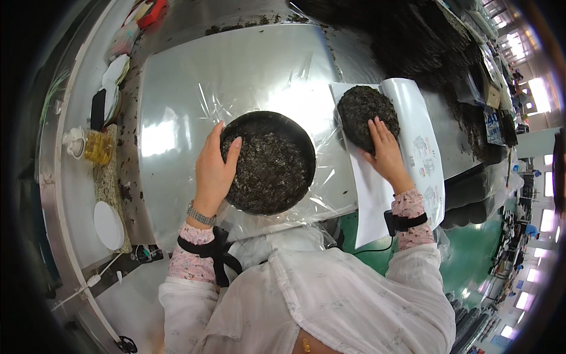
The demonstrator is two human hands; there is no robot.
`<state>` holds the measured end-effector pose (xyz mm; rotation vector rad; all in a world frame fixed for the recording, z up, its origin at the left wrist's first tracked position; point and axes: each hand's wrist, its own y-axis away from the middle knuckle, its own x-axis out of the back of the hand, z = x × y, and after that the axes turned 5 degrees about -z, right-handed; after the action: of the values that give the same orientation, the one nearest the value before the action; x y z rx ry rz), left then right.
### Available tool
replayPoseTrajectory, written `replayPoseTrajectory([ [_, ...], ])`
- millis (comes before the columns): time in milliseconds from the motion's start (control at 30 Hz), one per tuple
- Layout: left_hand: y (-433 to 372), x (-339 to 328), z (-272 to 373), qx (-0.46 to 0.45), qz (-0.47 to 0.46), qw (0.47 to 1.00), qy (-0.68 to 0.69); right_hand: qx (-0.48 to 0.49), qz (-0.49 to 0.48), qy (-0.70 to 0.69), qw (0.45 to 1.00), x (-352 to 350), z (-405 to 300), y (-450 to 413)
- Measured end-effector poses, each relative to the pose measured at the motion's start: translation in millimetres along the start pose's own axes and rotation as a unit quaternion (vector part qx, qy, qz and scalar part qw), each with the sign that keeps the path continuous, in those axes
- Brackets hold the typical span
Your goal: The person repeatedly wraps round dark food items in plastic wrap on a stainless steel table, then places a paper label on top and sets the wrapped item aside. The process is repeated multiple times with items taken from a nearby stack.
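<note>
A round black mould [311, 150] filled with dark dried seaweed [269, 168] sits on clear plastic film [230, 212] over the shiny metal board. My left hand [216, 163] holds its left side, thumb over the rim and fingers along the outer wall. To the right, a round seaweed cake [360, 110] lies on white printed sheets [369, 186]. My right hand [384, 152] rests on its lower right part, with the thumb near the bottom edge. Whether these fingers grip the cake or only touch it is unclear.
The metal board [199, 66] spans the worktop. Stacked dark seaweed sheets [424, 40] rise at the upper right. Along the left edge are a bottle of yellow liquid [98, 147], white paper discs [108, 225] and a red box [152, 13]. Green floor [471, 252] shows at right.
</note>
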<state>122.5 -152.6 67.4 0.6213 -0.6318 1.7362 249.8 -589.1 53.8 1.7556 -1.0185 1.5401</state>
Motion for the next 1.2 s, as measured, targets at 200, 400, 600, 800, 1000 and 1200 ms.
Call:
replayPoseTrajectory([
  [200,7.0,15.2,4.1,-0.039,0.060,0.995,0.068,0.022,0.148,-0.194,0.969,61.4,-58.9,-13.4],
  [400,38.6,39.8,-6.9,-0.039,0.170,0.977,0.126,0.336,-0.002,-0.042,0.941,63.8,-203.0,-4.9],
  [600,61.8,73.1,11.1,-0.031,0.160,0.976,0.144,0.318,-0.087,-0.196,0.924,71.2,-205.6,-15.0],
  [800,22.9,32.7,84.8,-0.240,0.057,0.966,-0.071,-0.043,0.027,-0.514,0.856,100.7,-150.8,-20.5],
  [1000,25.6,-43.4,43.7,-0.236,-0.089,0.952,-0.172,0.044,0.121,-0.601,0.789,95.0,-134.8,-17.2],
  [1200,22.0,-26.4,49.7,-0.214,-0.137,0.939,-0.233,-0.011,0.082,-0.769,0.634,94.5,-140.8,-19.2],
])
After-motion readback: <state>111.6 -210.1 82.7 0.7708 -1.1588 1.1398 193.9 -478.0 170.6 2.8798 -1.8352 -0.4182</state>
